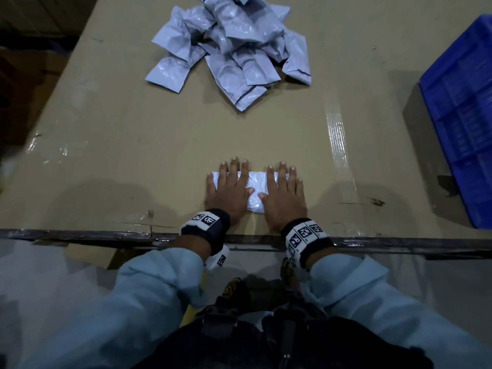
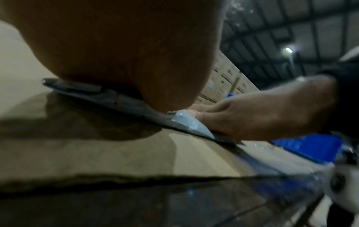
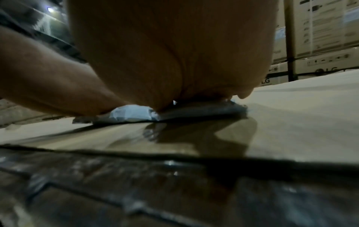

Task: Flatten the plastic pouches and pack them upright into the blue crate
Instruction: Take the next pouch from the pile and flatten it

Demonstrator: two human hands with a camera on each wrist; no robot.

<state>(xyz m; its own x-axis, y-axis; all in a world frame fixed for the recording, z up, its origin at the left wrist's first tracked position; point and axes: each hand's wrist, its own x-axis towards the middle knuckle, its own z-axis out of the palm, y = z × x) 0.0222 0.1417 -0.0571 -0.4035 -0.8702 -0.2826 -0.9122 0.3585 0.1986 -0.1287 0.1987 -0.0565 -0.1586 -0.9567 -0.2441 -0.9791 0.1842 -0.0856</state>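
A white pouch point(image 1: 254, 191) lies flat on the desk point(image 1: 133, 145) near its front edge, under the left hand point(image 1: 229, 194) and right hand point(image 1: 284, 197), fingers point(image 1: 235, 169) spread straight, pressing down. Stacked cartons point(image 3: 326, 38) behind read, seemingly, "LG".

Pouch point(image 1: 255, 189) under both flat hands is thin glossy white plastic film, creased; piled pouches point(image 1: 234, 43) are grey-white crinkled plastic with a dull sheen; table point(image 1: 119, 134) is matt brown cardboard, strips of shiny clear tape point(image 1: 336, 134); crate point(image 1: 463, 107) is moulded blue plastic, semi-gloss.
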